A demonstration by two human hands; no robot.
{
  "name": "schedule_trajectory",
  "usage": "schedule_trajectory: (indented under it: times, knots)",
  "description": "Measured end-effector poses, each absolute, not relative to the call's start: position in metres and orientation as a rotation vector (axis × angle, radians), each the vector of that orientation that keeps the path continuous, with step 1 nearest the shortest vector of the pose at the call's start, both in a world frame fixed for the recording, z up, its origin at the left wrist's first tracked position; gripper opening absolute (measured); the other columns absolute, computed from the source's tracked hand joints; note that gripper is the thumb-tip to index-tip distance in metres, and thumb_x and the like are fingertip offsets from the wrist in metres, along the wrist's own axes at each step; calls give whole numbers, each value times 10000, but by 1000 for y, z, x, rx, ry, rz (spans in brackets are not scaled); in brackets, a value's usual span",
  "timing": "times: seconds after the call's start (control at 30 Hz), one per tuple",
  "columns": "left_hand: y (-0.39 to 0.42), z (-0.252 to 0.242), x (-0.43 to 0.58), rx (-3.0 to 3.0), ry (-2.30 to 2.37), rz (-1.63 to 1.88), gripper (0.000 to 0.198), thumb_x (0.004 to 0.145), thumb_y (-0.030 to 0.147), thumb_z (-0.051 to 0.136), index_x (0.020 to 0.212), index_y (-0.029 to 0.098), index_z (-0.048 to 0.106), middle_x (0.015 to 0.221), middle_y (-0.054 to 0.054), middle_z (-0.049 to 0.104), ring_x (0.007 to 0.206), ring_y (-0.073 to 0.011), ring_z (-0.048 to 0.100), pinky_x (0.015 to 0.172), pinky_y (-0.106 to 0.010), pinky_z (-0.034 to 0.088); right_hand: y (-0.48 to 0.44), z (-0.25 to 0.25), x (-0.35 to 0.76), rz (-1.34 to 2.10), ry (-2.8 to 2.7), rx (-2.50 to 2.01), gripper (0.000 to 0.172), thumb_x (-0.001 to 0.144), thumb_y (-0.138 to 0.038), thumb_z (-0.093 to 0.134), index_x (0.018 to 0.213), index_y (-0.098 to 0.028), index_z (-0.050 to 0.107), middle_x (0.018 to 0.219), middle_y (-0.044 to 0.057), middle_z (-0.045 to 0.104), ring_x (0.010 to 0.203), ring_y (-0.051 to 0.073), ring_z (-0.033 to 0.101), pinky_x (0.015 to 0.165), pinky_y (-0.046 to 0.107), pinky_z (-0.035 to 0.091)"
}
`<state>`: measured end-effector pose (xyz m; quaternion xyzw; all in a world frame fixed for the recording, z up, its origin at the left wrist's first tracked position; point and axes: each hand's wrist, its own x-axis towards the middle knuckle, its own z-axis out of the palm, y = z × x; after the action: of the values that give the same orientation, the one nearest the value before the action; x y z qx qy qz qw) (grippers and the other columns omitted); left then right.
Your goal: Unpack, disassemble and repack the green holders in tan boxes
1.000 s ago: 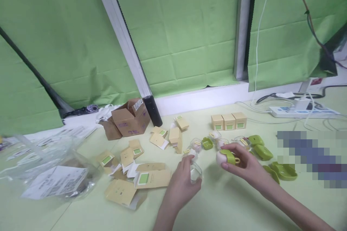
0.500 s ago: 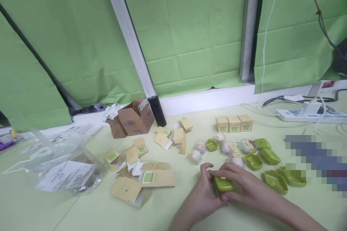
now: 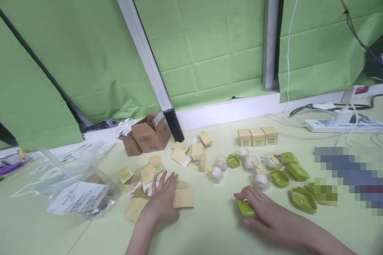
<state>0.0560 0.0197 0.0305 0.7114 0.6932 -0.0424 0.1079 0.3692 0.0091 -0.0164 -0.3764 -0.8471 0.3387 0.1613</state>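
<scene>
My right hand [image 3: 265,213] grips a small green plastic case [image 3: 244,208] with a yellow loop on top, low over the table. Part of the case is hidden by the fingers. Off to the left, my left hand [image 3: 163,199] lies with fingers spread over a flattened kraft-paper box [image 3: 184,198], covering its left part. Whether it presses on the box I cannot tell. More folded kraft boxes [image 3: 148,173] lie just beyond its fingertips. Between and beyond the hands sit several clear-wrapped pale round items [image 3: 261,179] with yellow loops, near a little green tray [image 3: 233,161].
Several green plastic shells [image 3: 303,199] lie to the right. Three assembled kraft boxes [image 3: 257,137] stand in a row at the back. An opened carton [image 3: 152,133] is at the back left, a clear plastic bag [image 3: 89,191] at left. A white power strip [image 3: 326,126] with cables lies back right.
My left hand has let go of the green case and moved left onto the flattened kraft box. My right hand stays at nearly the same spot, still holding the case.
</scene>
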Motion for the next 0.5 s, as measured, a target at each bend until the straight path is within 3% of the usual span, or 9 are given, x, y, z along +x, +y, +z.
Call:
schedule_trajectory:
  times: [0.13,0.3,0.4,0.5]
  knots:
    - [41,37,46,2071,1984,-200,790,469,247,639,1242,195,486,1305,-134,467,1273,-375,291,972,-487,316,10,-17,369,932,-2398,-1040,328,877,-396,436,1170,-255,477,1106,77,537,1066,246,483,920,400,388]
    - [40,53,73,2299,1907,-17,307,719,331,514,976,208,627,1069,-83,616,1073,-275,487,918,-380,355,11,-7,372,918,-2193,-1116,391,854,-467,447,1190,-270,483,1147,83,564,1048,269,508,887,402,407]
    - [30,66,103,2424,1840,412,227,815,338,437,913,224,608,958,-63,645,938,-244,547,850,-372,382,12,-1,372,1041,-1881,-1221,419,846,-528,416,1190,-294,462,1231,68,524,1085,278,493,911,422,389]
    - [25,64,143,2243,1652,898,185,812,363,479,879,214,567,895,-48,629,874,-223,559,790,-348,415,19,-4,369,1205,-1628,-1155,359,820,-521,447,1078,-288,535,1167,40,557,1091,277,489,906,420,389]
